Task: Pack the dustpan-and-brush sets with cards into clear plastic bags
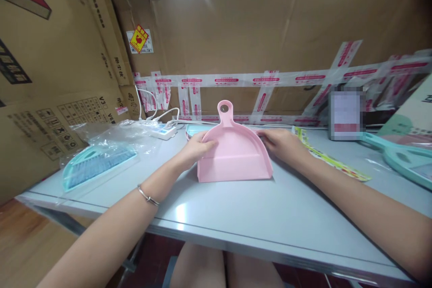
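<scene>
A pink dustpan (234, 148) stands upright on the desk in front of me, its holed handle pointing up. My left hand (199, 147) is closed on the dustpan's left rim, thumb across the front. My right hand (281, 143) is at the right rim with curled fingers, partly hidden behind the pan. A bit of pink shows by its fingertips; I cannot tell whether it belongs to the dustpan or another thing. Behind the pan, a light teal object (195, 130) shows only in part.
On the grey desk (216, 209), a teal brush and dustpan set (101, 166) lies at left under clear plastic (124, 132). Nearby is a white power strip (165, 131). At right are a yellow-green strip (330, 159), a blurred-screen device (346, 114) and a teal handled item (401, 155). Cardboard (229, 31) stands behind.
</scene>
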### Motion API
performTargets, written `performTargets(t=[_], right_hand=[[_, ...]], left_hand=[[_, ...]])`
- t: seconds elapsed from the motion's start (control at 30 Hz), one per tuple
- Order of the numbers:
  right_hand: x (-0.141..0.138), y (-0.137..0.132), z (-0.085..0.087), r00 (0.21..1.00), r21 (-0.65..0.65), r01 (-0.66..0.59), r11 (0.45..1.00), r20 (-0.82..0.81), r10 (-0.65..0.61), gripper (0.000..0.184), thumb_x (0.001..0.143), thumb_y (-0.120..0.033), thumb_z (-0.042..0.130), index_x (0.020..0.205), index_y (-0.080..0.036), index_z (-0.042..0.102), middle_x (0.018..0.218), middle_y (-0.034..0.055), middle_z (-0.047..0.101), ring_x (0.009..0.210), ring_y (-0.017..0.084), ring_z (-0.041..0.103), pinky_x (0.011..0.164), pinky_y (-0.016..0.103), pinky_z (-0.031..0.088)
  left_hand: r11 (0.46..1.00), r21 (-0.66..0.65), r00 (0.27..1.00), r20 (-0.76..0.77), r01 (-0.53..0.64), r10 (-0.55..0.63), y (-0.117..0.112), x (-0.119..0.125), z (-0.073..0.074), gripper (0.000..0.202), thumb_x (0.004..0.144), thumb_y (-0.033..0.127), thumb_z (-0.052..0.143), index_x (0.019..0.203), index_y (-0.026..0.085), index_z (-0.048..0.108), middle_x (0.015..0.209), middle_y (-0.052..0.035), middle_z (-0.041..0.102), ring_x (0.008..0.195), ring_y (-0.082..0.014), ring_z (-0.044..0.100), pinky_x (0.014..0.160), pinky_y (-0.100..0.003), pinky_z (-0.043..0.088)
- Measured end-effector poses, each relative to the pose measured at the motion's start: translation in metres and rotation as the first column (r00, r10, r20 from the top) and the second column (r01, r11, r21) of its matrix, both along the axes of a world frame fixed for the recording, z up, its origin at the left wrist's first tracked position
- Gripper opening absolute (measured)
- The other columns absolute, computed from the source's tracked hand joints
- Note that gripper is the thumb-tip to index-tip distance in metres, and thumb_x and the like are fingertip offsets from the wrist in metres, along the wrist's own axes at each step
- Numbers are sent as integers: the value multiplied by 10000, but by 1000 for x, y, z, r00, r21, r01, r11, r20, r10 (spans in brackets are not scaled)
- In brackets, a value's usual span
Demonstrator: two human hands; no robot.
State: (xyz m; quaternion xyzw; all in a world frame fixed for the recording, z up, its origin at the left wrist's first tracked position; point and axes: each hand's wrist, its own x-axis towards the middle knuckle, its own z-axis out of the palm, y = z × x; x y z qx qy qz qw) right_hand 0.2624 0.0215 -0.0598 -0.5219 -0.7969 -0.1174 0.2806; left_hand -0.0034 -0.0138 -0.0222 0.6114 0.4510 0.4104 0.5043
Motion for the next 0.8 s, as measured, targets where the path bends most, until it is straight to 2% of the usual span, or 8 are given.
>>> performTargets(t=[0.17, 0.27, 0.37, 0.43, 0.5, 0.6, 0.7, 0.8], right_hand=[[18, -3, 23, 888, 347, 229, 909, -457, -50, 176, 846, -298, 465, 944, -182, 554, 875, 107, 660, 751, 210, 611, 688, 329, 463], [37, 2, 40, 721, 581, 267, 769, -650, 241, 237, 854, -418, 480, 948, -202, 454, 751, 56, 583, 637, 175, 579, 634, 334, 459], [42, 1, 53, 550, 701, 279, 656, -677, 489, 283, 817, -497, 532, 862, -235, 434, 762, 37, 535, 653, 160, 562, 628, 334, 433], [31, -8, 58, 473, 667, 233, 707, -713, 517, 293, 794, -507, 559, 826, -230, 471, 814, 49, 548, 717, 163, 560, 650, 330, 417], [9, -23, 56, 459, 554, 88, 828, -760, 459, 285, 791, -487, 571, 854, -213, 527, 816, 48, 568, 701, 155, 545, 630, 308, 406], [-27, -46, 44, 588, 253, -120, 960, -761, 274, 229, 817, -411, 561, 894, -196, 583, 754, 31, 591, 618, 141, 523, 564, 272, 385], [-50, -55, 28, 754, 10, -214, 977, -634, 172, 203, 843, -369, 524, 931, -202, 597, 825, 38, 646, 704, 171, 582, 627, 285, 414], [-58, -52, 18, 826, -54, -153, 987, -555, 98, 225, 855, -371, 490, 979, -206, 580, 878, 45, 667, 756, 205, 605, 674, 311, 419]], left_hand=[[999, 4, 999, 5, -41, 41, 1, 0, -2, 218, 717, 159, 592, 934, 142, 612, 827, -12, 619, 744, -142, 560, 689, -259, 414], [999, -3, 999, 14, -50, 50, 3, 1, -4, 224, 722, 162, 582, 943, 146, 613, 837, -16, 623, 746, -146, 566, 683, -259, 419], [997, -20, 997, 13, -71, 71, 4, 2, -5, 237, 727, 153, 569, 959, 149, 616, 845, -20, 631, 746, -148, 576, 674, -256, 422], [997, -34, 997, 18, -72, 73, 4, 3, -5, 244, 727, 156, 572, 965, 148, 624, 854, -28, 643, 751, -156, 586, 679, -262, 431], [997, -44, 997, 35, -63, 65, 4, 3, -6, 266, 730, 166, 579, 990, 151, 634, 883, -37, 660, 775, -167, 598, 703, -275, 443], [997, -43, 996, 63, -66, 69, 6, 4, -8, 299, 775, 233, 577, 1058, 161, 637, 977, -59, 679, 864, -192, 611, 772, -305, 451], [995, 4, 992, 75, -100, 100, 7, 6, -9, 349, 836, 381, 539, 1093, 169, 641, 1114, -76, 662, 1036, -232, 582, 883, -342, 428], [997, 62, 997, 68, -38, 34, 7, 7, -9, 432, 838, 493, 518, 1098, 173, 646, 1174, -85, 642, 1128, -262, 545, 939, -376, 408]])
